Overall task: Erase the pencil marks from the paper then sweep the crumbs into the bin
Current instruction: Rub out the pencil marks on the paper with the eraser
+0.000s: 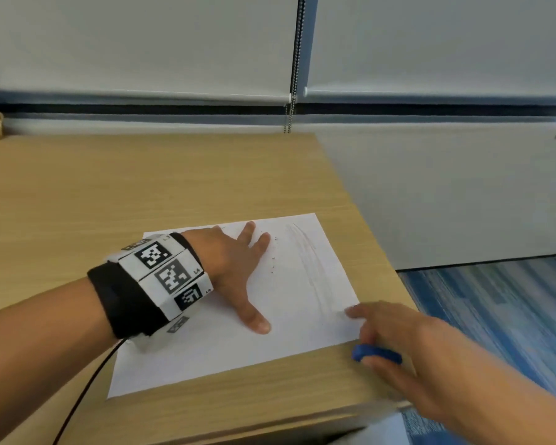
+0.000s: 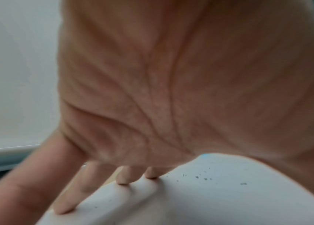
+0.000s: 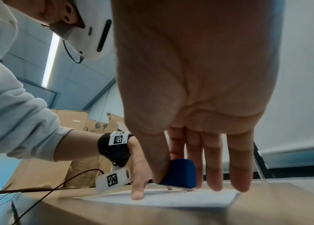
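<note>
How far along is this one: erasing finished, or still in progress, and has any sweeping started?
Erasing is under way, not finished. Faint pencil marks remain along the right side of the paper. The left hand presses the sheet flat; the right hand holds the blue eraser at the near right corner. Crumbs lie scattered on the paper, unswept. No bin is in view.

The paper (image 1: 225, 342) is a white sheet lying flat and skewed on the wooden counter (image 1: 77, 194), its near right corner close to the counter's edge; faint pencil marks (image 1: 308, 261) arc along its right side; small dark crumbs (image 2: 200, 177) lie scattered on it; the blue eraser (image 3: 180, 173) sits tilted just above the sheet's near edge.
</note>
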The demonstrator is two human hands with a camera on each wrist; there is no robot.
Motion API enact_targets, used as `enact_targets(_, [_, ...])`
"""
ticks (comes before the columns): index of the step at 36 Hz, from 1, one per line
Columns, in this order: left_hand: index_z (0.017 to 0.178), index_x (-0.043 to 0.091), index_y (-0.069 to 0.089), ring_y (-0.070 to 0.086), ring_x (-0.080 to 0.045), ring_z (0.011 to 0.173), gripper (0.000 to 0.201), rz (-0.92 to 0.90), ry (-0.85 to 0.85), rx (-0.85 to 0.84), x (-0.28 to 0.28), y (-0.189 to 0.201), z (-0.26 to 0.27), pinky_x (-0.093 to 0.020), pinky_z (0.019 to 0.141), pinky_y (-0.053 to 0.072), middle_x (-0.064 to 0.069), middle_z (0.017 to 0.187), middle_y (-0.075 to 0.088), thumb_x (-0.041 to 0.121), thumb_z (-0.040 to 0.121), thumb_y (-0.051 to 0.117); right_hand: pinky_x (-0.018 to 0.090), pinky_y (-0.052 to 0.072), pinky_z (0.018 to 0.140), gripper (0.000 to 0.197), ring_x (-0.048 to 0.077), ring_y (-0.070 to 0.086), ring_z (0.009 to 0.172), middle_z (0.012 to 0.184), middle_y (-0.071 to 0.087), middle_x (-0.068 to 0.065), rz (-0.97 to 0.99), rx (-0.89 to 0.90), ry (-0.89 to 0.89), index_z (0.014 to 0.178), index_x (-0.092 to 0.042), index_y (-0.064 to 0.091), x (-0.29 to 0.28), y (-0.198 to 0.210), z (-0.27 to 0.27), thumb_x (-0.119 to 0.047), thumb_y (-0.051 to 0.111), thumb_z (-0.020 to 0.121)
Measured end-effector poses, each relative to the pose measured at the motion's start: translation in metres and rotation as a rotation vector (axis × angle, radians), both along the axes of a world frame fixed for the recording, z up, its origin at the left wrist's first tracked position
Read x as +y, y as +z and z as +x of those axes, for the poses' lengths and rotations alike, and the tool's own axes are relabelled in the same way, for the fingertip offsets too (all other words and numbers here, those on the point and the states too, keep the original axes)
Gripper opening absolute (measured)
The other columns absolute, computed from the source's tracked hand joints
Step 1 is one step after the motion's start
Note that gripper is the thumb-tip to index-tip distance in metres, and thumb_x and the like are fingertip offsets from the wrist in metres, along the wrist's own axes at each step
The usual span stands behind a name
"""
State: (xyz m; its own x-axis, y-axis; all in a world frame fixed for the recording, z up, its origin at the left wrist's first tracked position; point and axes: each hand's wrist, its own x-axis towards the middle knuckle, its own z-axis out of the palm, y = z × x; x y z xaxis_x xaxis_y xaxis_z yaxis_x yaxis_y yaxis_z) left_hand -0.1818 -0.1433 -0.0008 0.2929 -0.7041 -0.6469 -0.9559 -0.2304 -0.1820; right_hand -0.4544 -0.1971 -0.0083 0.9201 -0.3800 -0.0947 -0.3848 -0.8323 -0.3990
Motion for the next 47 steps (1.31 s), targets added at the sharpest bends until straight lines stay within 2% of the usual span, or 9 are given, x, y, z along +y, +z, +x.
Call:
enact_targets(5, [0.145, 0.031, -0.034, 0.012, -0.042, 0.147, 0.148, -0.008, -0.046, -0.028, 0.001, 0.000, 0.001, -0.051, 0.112, 0.029, 0.005, 0.155, -0.036, 0.093, 0.048, 0.059, -0.003, 0.013, 0.104, 0.036, -0.031, 0.000, 0.126, 0.130, 0.015, -0.049, 0.090, -0.007, 0.006, 0.124, -0.056, 0.027, 0.018, -0.021, -0.011, -0.058, 0.039, 0.090])
enact_targets(7, [0.145, 0.031, -0.034, 0.012, -0.039, 0.148, 0.146, -0.003, -0.059, -0.032, 0.003, 0.002, -0.001, -0.050, 0.112, 0.028, 0.005, 0.155, -0.036, 0.094, 0.050, 0.057, 0.001, 0.010, 0.109, 0.039, -0.026, 0.009, 0.131, 0.138, 0.027, -0.041, 0.108, -0.112, -0.039, 0.119, -0.053, 0.036, 0.019, -0.031, -0.014, -0.068, 0.030, 0.084])
enact_targets(12, [0.149, 0.027, -0.028, 0.004, -0.029, 0.150, 0.129, -0.002, -0.171, -0.054, 0.011, 0.010, -0.003, -0.045, 0.115, 0.027, 0.008, 0.155, -0.035, 0.092, 0.065, 0.045, 0.013, 0.016, 0.113, 0.023, -0.011, 0.031, 0.134, 0.134, 0.050, -0.026, 0.056, -0.303, -0.065, 0.112, -0.050, 0.041, 0.023, -0.051, -0.018, -0.058, 0.033, 0.092])
enact_targets(18, [0.149, 0.025, -0.029, -0.024, -0.018, 0.146, 0.102, -0.115, -0.532, 0.066, 0.023, 0.008, -0.040, -0.050, 0.121, 0.003, 0.005, 0.151, -0.041, 0.082, 0.082, 0.022, 0.017, 0.010, 0.115, 0.024, -0.012, 0.027, 0.135, 0.123, 0.054, -0.028, 0.071, -0.372, -0.106, 0.111, -0.041, 0.041, 0.029, -0.056, -0.017, -0.046, 0.041, 0.088])
enact_targets(23, [0.147, 0.015, -0.032, -0.037, -0.016, 0.140, 0.103, -0.114, -0.736, 0.170, 0.042, -0.015, -0.078, -0.053, 0.118, -0.010, -0.001, 0.150, -0.044, 0.078, 0.087, 0.024, 0.019, 0.004, 0.116, 0.028, -0.009, 0.026, 0.137, 0.123, 0.054, -0.028, 0.077, -0.400, -0.090, 0.108, -0.039, 0.040, 0.029, -0.060, -0.018, -0.060, 0.035, 0.090])
enact_targets(29, [0.141, 0.033, -0.040, -0.047, -0.010, 0.133, 0.087, -0.043, -0.576, 0.169, 0.047, -0.013, -0.057, -0.054, 0.115, -0.018, 0.012, 0.142, -0.053, 0.077, 0.085, 0.010, 0.021, 0.003, 0.117, 0.021, -0.010, 0.023, 0.138, 0.130, 0.049, -0.030, 0.104, -0.421, -0.085, 0.107, -0.047, 0.037, 0.027, -0.060, -0.018, -0.058, 0.037, 0.089])
enact_targets(34, [0.140, 0.024, -0.041, -0.041, -0.012, 0.136, 0.097, -0.023, -0.262, 0.065, 0.042, -0.003, -0.010, -0.050, 0.120, -0.004, 0.007, 0.142, -0.053, 0.085, 0.069, -0.013, 0.022, 0.003, 0.117, 0.032, -0.011, 0.023, 0.137, 0.124, 0.051, -0.034, 0.103, -0.427, -0.096, 0.111, -0.046, 0.029, 0.026, -0.064, -0.018, -0.067, 0.022, 0.088])
enact_targets(42, [0.146, 0.028, -0.034, -0.044, -0.011, 0.135, 0.088, -0.076, -0.676, 0.216, 0.043, -0.019, -0.064, -0.048, 0.115, -0.020, 0.003, 0.148, -0.047, 0.075, 0.083, 0.005, 0.020, -0.001, 0.117, 0.023, -0.013, 0.021, 0.137, 0.123, 0.051, -0.031, 0.115, -0.419, -0.099, 0.107, -0.043, 0.035, 0.027, -0.063, -0.018, -0.051, 0.038, 0.086])
enact_targets(47, [0.141, 0.027, -0.040, -0.046, -0.006, 0.132, 0.087, -0.063, -0.438, 0.194, 0.042, -0.013, -0.031, -0.046, 0.117, -0.017, 0.009, 0.144, -0.051, 0.076, 0.079, -0.005, 0.019, 0.002, 0.117, 0.039, -0.010, 0.022, 0.138, 0.121, 0.054, -0.030, 0.097, -0.437, -0.101, 0.119, -0.036, 0.039, 0.028, -0.067, -0.019, -0.061, 0.034, 0.089])
